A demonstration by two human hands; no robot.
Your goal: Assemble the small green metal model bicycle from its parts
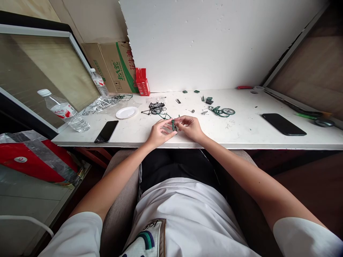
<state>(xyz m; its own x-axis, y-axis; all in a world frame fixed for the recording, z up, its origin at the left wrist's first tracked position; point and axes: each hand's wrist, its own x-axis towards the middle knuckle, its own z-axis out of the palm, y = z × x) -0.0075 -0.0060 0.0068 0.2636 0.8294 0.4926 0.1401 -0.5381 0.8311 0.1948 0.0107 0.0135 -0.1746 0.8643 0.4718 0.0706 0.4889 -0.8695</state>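
Together, left hand (158, 132) and right hand (190, 126) pinch one green part (174, 125), two phones (106, 131) (284, 124), two bottles (65, 112) (99, 82), one plate (126, 112)

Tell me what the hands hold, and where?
A small dark green model piece, pinched by fingertips of both the left hand and right hand; exact spot too small to tell.

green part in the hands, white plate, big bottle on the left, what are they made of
Green part, pinched between left hand and right hand: dark green, thin; painted metal or plastic, too small to tell. Plate: matte white, raised rim, probably paper or foam. Bottle: see-through, white cap, likely thin plastic.
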